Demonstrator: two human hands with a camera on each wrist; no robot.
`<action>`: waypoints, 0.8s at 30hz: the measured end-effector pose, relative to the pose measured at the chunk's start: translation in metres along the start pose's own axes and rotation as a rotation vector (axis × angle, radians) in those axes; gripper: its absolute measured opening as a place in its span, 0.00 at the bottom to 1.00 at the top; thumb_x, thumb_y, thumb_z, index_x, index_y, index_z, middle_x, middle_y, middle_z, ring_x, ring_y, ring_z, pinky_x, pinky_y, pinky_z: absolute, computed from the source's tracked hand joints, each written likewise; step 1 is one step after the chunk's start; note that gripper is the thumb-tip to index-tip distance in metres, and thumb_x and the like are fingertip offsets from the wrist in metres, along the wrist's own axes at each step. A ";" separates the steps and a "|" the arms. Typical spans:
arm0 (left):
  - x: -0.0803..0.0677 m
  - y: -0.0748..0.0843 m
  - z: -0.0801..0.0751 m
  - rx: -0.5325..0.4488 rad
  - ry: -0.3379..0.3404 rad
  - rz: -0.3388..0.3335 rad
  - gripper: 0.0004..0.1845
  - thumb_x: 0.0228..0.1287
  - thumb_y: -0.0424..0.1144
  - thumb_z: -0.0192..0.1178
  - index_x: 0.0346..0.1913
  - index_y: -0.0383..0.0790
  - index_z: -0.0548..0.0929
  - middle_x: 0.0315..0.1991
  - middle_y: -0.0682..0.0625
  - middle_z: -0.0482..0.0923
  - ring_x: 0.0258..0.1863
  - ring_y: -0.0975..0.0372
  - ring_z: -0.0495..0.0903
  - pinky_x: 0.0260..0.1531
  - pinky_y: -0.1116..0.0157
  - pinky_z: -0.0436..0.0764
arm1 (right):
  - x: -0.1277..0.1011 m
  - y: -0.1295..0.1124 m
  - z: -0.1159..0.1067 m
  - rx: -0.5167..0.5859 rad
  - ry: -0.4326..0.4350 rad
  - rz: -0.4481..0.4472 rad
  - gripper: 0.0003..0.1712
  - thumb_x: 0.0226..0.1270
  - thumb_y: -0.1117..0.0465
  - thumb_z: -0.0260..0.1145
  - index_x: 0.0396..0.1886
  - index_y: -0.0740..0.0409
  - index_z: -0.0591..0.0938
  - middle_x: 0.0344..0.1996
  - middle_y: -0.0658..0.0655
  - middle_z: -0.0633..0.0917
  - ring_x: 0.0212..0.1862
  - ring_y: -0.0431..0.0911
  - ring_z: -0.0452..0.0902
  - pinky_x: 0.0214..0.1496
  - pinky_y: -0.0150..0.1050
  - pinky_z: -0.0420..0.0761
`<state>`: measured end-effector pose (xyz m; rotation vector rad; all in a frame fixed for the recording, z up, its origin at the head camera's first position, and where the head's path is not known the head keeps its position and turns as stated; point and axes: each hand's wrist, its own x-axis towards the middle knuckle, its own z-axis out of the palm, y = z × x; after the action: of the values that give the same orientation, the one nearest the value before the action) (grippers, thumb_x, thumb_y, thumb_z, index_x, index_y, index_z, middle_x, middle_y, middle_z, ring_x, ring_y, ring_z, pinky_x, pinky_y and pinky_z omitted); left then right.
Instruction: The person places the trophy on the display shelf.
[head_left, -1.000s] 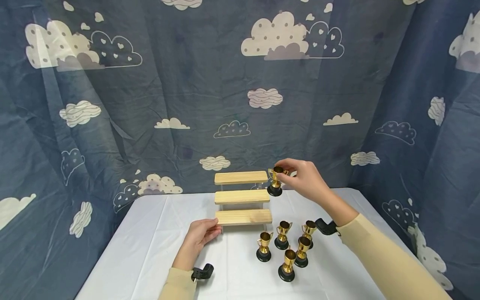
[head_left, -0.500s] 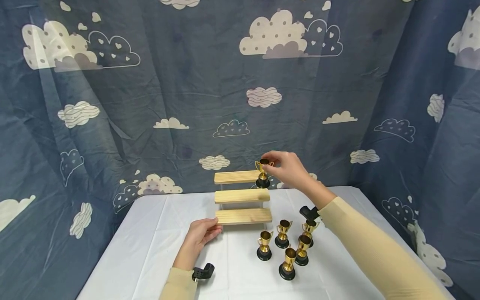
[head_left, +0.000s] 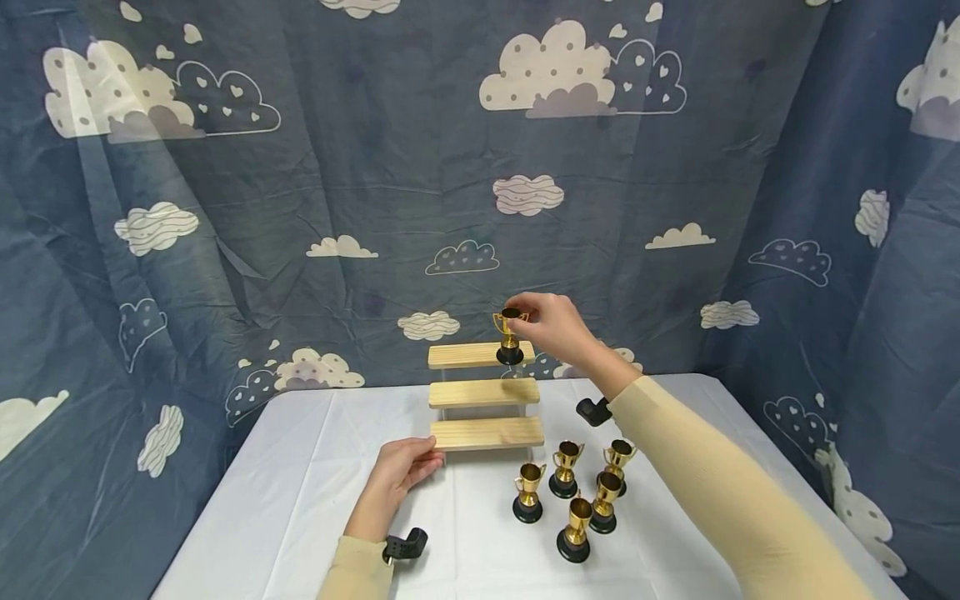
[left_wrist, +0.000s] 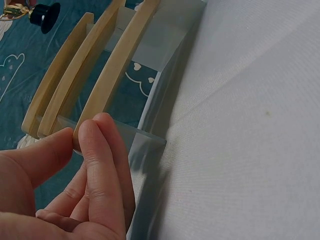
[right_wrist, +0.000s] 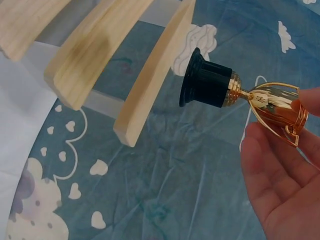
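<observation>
Against frame-cropped cloth [head_left: 405, 158], the right hand [head_left: 558, 327] pinches a partly covered trophy [head_left: 509, 342], the left hand [head_left: 401, 468] a shelf [head_left: 489, 432].

Over the last second, you carried the gold trophy [head_left: 509, 340] in your right hand [head_left: 555, 323] leftward and upward, from just off the right ends of the shelves, past the top shelf [head_left: 461, 356]'s right end half a second ago, to a spot where its black base overlapped that shelf's right part in the head view. Your right sleeve [head_left: 720, 479] and the black wrist camera [head_left: 594, 412] swung the same way, the camera leaving the rear right standing trophy [head_left: 618, 454] for a place above the group.
</observation>
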<state>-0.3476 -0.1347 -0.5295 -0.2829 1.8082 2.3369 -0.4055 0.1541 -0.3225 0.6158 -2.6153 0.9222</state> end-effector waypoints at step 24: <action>0.003 -0.001 0.002 -0.020 -0.002 -0.006 0.15 0.65 0.30 0.66 0.49 0.21 0.80 0.28 0.42 0.85 0.29 0.58 0.87 0.35 0.66 0.88 | 0.040 0.002 0.036 -0.054 -0.064 0.020 0.21 0.75 0.50 0.62 0.63 0.49 0.81 0.50 0.50 0.85 0.46 0.46 0.80 0.45 0.47 0.83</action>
<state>-0.3507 -0.1326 -0.5305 -0.2876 1.7820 2.3517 -0.4462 0.1204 -0.3346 0.6160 -2.6976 0.8486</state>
